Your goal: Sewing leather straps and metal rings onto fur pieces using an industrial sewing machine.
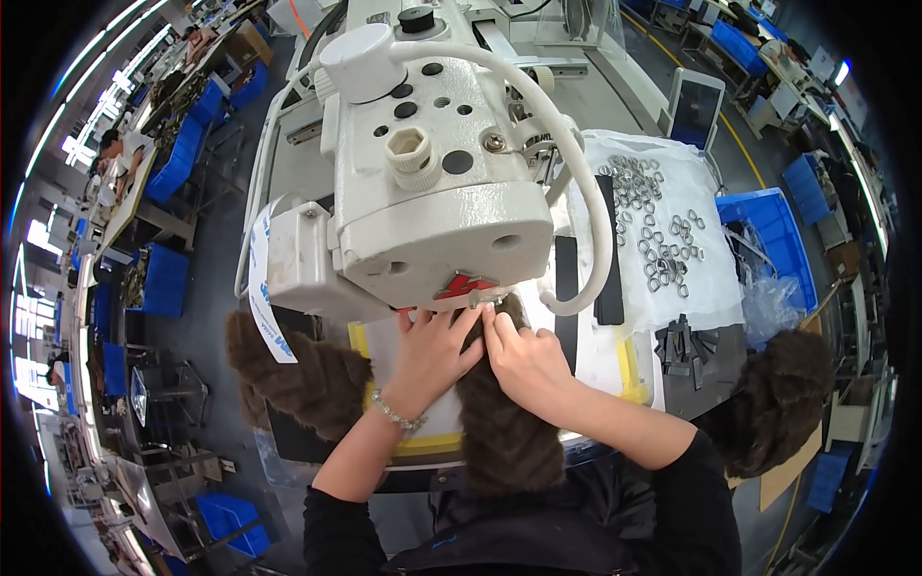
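Observation:
A long strip of brown faux fur (509, 432) runs from under the head of a white industrial sewing machine (437, 206) down over the front edge toward my lap. My left hand (437, 357) lies to the left of the strip with its fingers apart and stretched forward, fingertips under the machine head. On the strip's right side my right hand (526, 365) grips the fur near its far end, index finger pointing forward and other fingers bent. Both hands' fingertips nearly meet at a small shiny metal part (490, 300). What lies beneath them is mostly hidden by the machine head.
More brown fur pieces lie at the left (298, 379) and right (783, 403). On the right, a white cloth (706, 293) bears several metal rings, beside dark short straps (684, 350) and a blue bin (768, 240). Yellow tape (423, 444) edges the work surface. People work farther off.

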`<state>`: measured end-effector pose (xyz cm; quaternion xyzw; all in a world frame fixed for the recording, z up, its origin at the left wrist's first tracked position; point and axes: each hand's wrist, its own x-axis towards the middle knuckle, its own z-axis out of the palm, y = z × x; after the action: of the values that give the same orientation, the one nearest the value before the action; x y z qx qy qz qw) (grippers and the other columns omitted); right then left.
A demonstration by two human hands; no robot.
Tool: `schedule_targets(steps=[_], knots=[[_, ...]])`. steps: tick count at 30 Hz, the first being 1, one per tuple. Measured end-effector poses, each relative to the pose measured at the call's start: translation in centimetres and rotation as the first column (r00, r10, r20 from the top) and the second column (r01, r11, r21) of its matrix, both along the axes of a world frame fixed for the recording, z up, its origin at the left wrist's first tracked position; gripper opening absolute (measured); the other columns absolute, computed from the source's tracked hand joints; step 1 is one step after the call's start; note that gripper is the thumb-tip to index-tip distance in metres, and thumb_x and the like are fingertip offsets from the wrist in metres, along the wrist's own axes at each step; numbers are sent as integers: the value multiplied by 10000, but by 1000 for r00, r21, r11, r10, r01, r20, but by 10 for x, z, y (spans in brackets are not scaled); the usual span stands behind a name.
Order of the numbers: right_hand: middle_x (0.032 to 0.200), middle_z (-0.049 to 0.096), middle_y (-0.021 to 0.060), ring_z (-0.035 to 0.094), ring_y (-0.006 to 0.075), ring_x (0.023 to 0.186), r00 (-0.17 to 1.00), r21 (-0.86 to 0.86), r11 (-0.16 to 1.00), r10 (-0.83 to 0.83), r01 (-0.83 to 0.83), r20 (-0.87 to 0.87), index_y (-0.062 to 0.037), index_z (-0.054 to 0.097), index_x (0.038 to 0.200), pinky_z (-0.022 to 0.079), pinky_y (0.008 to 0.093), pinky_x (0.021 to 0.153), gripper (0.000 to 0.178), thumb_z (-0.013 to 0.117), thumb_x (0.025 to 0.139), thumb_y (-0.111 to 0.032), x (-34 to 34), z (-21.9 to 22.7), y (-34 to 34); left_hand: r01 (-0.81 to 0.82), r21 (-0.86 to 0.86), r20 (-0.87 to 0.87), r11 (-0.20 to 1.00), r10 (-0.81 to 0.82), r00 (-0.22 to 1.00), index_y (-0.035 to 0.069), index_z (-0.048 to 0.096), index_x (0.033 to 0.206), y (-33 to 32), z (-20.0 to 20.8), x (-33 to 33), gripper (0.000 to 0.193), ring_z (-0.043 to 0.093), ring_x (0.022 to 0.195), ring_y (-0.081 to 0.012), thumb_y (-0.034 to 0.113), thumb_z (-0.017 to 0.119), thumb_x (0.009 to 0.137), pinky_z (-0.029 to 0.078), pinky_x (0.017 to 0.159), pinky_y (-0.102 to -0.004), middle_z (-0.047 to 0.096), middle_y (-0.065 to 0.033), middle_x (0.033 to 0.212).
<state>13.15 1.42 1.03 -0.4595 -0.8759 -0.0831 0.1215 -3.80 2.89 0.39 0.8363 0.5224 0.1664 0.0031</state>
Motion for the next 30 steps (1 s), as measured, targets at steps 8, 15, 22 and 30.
schedule_targets(steps=[8, 15, 22, 30], knots=[[812, 486, 50, 539, 131, 493, 1000, -23, 1000, -10, 9, -12, 99, 526, 1271, 425, 262, 470, 575, 581, 738, -109, 1, -3, 2, 17, 107, -8, 994, -16, 1000, 209, 628, 1176, 3, -5, 1, 405, 509, 1082, -246, 329, 672, 791, 279, 980, -506, 587, -13, 1177], [830, 510, 58, 560, 140, 497, 999, -54, 999, 7, -9, -35, 94, 533, 1253, 438, 261, 459, 542, 579, 750, -103, 3, 0, 6, 19, 107, -35, 994, -15, 999, 219, 624, 1162, 1, -7, 1, 395, 544, 988, -199, 298, 676, 778, 288, 968, -491, 588, 2, 1119], [845, 531, 70, 589, 162, 514, 995, -71, 997, 0, -7, -101, 85, 533, 1242, 458, 276, 461, 525, 603, 758, -108, 3, -1, 9, 32, 73, -7, 997, -31, 999, 164, 578, 1224, -3, -3, -3, 475, 549, 1062, -187, 303, 669, 779, 293, 971, -479, 602, -19, 1150], [840, 557, 58, 602, 140, 556, 995, -68, 998, -7, 0, -101, 88, 569, 1206, 475, 271, 451, 479, 586, 770, -111, -1, 0, 14, -7, -2, -64, 1000, 7, 998, 80, 482, 1336, 2, 0, -5, 620, 539, 1114, -219, 327, 637, 788, 306, 973, -488, 603, -67, 1208]])
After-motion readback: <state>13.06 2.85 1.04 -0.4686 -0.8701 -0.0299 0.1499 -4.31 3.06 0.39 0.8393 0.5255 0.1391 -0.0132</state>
